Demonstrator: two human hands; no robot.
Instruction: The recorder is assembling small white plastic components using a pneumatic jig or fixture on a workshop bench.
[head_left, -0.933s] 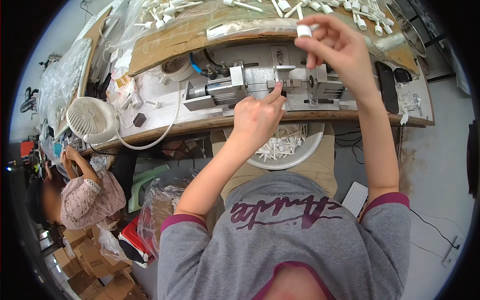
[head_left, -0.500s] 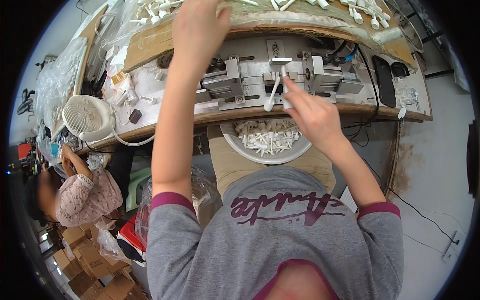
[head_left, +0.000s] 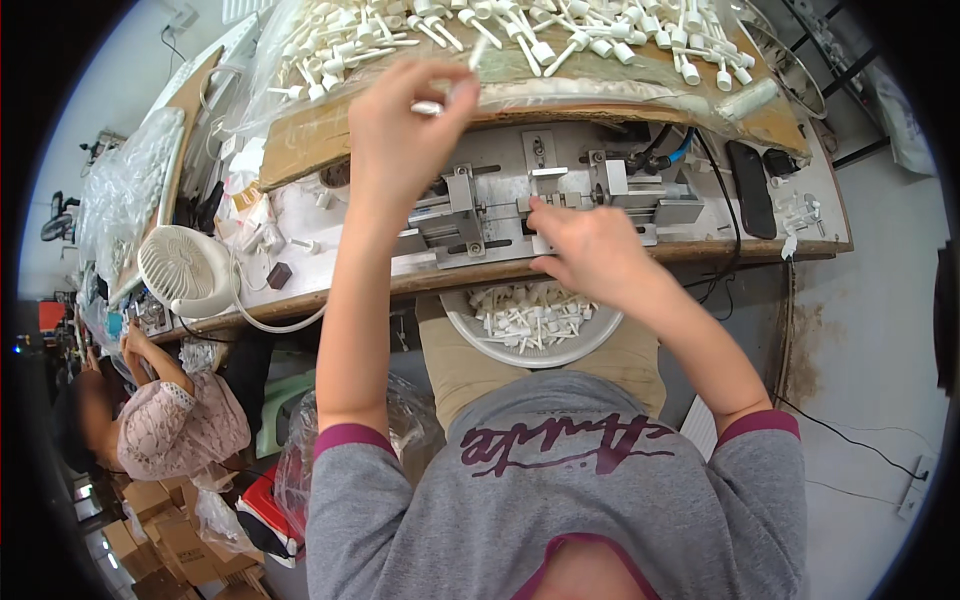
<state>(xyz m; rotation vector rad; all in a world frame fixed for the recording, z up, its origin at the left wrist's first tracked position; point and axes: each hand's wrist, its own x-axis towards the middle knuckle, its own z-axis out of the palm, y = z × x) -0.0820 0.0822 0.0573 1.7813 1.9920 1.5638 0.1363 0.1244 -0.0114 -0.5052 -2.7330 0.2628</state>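
My left hand point(head_left: 405, 125) is raised over the cardboard edge behind the bench, its fingers pinched on a white plastic stick piece point(head_left: 479, 52) whose thin stem points up. The piece's lower part is partly hidden by the fingers. My right hand point(head_left: 595, 250) lies over the middle of a metal clamping fixture point(head_left: 465, 215), index finger stretched onto its small centre block and thumb apart below. No piece shows in that hand, though its palm side is hidden. Below, between my knees, a round white basket point(head_left: 545, 358) holds many similar white pieces point(head_left: 540, 315).
A pile of white stick pieces point(head_left: 620, 30) covers the raised cardboard-edged surface point(head_left: 310, 140) behind. A white fan point(head_left: 185, 268) stands left, a black phone point(head_left: 752, 188) right. Hoses and a black cable run by the fixture. Another person point(head_left: 180, 420) sits at far left.
My right hand has moved left and down onto the fixture; the white pieces seen at its fingers no longer show. My left hand has come back nearer, now with a white stick piece visible.
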